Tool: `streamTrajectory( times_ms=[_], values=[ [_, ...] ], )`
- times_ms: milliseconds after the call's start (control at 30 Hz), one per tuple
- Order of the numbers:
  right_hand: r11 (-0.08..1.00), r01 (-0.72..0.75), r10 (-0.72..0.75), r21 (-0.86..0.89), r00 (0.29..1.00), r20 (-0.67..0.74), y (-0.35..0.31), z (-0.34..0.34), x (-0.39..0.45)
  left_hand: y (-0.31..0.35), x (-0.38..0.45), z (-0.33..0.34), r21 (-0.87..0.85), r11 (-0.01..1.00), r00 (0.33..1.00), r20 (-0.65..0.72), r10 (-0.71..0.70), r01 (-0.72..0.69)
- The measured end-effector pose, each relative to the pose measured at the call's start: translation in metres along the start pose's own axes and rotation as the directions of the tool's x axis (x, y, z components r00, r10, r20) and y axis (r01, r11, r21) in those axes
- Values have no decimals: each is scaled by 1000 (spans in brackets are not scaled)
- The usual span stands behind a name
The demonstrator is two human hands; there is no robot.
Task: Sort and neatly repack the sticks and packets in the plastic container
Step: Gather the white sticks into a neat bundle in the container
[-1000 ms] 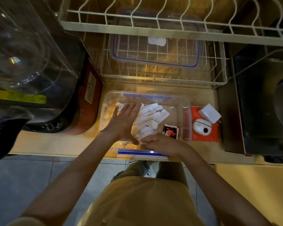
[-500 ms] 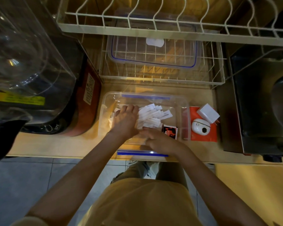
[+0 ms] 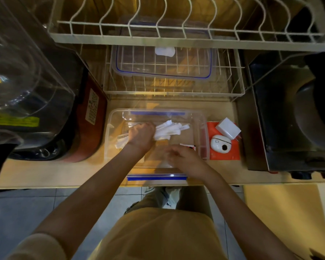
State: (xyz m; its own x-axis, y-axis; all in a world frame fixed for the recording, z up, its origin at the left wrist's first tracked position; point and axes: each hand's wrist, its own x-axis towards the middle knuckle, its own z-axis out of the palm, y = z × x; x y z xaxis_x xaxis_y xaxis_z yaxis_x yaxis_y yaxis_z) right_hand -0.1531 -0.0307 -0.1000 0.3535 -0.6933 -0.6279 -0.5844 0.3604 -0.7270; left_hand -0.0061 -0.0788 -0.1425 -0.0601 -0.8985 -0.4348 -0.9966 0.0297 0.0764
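Sticks, light and slippery paper-wrapped things, sit bunched in the left hand inside the plastic container, best held mid-bundle, while the blurred right hand hovers, its fingers unreadable.

White wire dish rack at the counter's back edge holding a clear lid, white charger block and small white device on an orange packet toward the right, water jug at left.
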Motion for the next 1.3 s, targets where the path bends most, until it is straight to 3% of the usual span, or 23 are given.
streamTrajectory(
  times_ms=[200, 367, 533, 667, 700, 800, 900, 933, 967, 1000, 1033, 1067, 1133, 1200, 1300],
  values=[
    [992, -69, 73, 107, 997, -40, 1, -4, -6, 3, 1, 5, -106, 991, 997, -3, -80, 79],
    [977, -63, 74, 204, 996, -43, 0, -4, -4, -8, 1, -5, -408, 909, 993, 109, -43, 84],
    [912, 81, -58, 402, 996, -68, -14, 0, -1, -16, -26, -31, -778, 628, 977, 123, 173, -14],
    [878, 230, -176, 420, 971, -164, -28, 0, -2, -10, -34, -36, -849, 512, 904, 109, 414, -133],
    [881, 235, -174, 410, 968, -182, -32, 0, 0, -9, -37, -38, -857, 499, 881, 131, 454, -130],
    [903, 298, -227, 309, 942, -246, -37, 2, 5, -9, -42, -38, -945, 317, 867, 92, 490, -79],
    [897, 417, -344, 149, 868, -358, -42, 9, 11, -11, -40, -25, -988, 135, 847, 130, 516, 70],
    [891, 443, -374, 98, 840, -394, -44, 12, 13, -11, -38, -24, -984, 152, 873, -5, 488, -91],
    [883, 463, -388, 77, 812, -437, -44, 15, 16, -7, -35, -25, -977, 179, 865, -11, 502, -117],
    [878, 472, -383, 76, 788, -482, -45, 16, 19, 3, -36, -27, -959, 277, 863, 95, 496, -53],
    [875, 473, -357, 103, 775, -521, -45, 17, 22, 4, -33, -18, -959, 281, 927, 133, 350, 31],
    [867, 474, -322, 156, 769, -552, -47, 18, 23, 1, -40, -19, -922, 386, 969, 57, 239, -41],
    [848, 460, -242, 264, 779, -579, -50, 20, 29, 4, -36, -18, -890, 453, 997, -18, 78, -51],
    [846, 443, -216, 296, 793, -570, -50, 23, 31, 5, -32, -15, -873, 466, 990, -122, 74, -143],
    [846, 467, -246, 259, 771, -587, -43, 30, 33, 1, -29, -6, -893, 384, 972, -208, 109, -234]
  ],
)
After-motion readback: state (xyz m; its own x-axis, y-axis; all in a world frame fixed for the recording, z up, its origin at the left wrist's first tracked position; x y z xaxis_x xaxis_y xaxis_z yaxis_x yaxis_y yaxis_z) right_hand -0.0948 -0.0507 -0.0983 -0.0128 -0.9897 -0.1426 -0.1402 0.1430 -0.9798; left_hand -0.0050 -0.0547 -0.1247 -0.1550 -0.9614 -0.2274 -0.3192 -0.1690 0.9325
